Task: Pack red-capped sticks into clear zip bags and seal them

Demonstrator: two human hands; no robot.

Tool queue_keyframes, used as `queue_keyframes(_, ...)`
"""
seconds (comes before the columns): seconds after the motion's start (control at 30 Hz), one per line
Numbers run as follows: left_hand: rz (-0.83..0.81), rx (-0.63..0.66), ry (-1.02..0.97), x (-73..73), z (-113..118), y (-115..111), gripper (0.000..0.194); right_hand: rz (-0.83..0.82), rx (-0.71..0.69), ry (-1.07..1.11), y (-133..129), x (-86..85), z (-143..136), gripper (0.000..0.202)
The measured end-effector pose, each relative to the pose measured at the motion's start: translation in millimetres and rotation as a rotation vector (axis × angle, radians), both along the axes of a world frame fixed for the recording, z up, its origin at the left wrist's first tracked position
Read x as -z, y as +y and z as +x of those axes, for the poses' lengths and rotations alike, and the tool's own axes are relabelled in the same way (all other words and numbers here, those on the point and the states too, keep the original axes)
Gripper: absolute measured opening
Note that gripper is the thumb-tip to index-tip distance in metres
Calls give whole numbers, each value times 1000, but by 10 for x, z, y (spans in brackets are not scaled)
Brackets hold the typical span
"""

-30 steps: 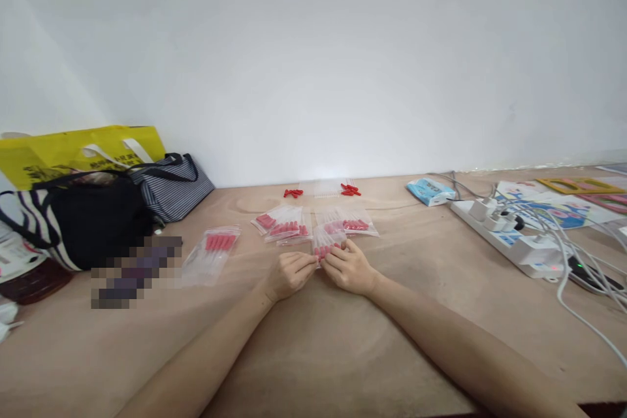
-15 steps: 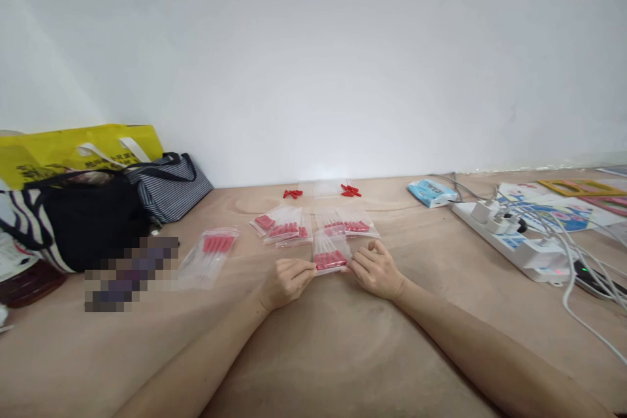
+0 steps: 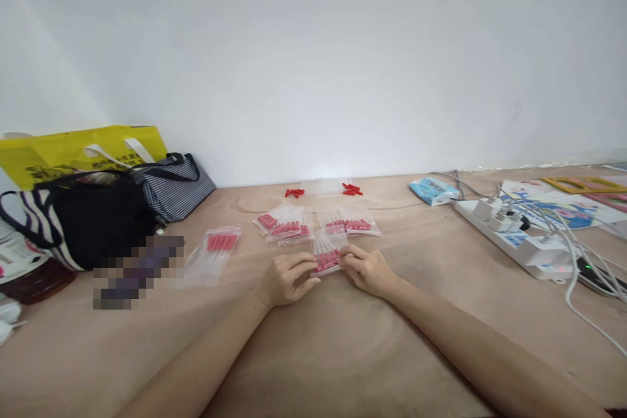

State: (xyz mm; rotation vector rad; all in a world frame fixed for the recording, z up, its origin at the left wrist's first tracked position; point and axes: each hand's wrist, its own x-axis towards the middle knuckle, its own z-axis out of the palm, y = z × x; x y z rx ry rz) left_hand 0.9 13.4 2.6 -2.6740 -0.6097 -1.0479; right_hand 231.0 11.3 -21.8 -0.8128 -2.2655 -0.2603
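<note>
This looks like a home or makeshift workroom: a plain pale wall (image 3: 313, 65) across the top, a wood-toned tabletop (image 3: 313, 353) below, a striped tote (image 3: 169, 191) at left, a charger-laden power strip (image 3: 512, 243) at right.

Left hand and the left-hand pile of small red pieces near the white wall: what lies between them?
In the head view, overlapping clear plastic bags with red pieces inside lie between the left hand and the left-hand pile.
</note>
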Motion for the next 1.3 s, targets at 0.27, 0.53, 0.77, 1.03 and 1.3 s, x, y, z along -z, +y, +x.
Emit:
queue_keyframes(0.27,-149,-492,-166,16,-375,469,30,-218,-132,569,55,-64,66,5)
queue_keyframes(0.53,-153,-474,24,68,-592,660,49,-277,74,688,485,18,620,18)
queue_keyframes(0.77,69,-519,46,144,-618,737,24,-440,126,538,699,240,904,20)
queue_keyframes(1.03,320,-421,-18,34,-462,472,18,-178,334,331,507,111,899,16)
queue_keyframes(1.3,272,-5,82,56,-48,89,18,-48,-12,73,91,-61,289,23)
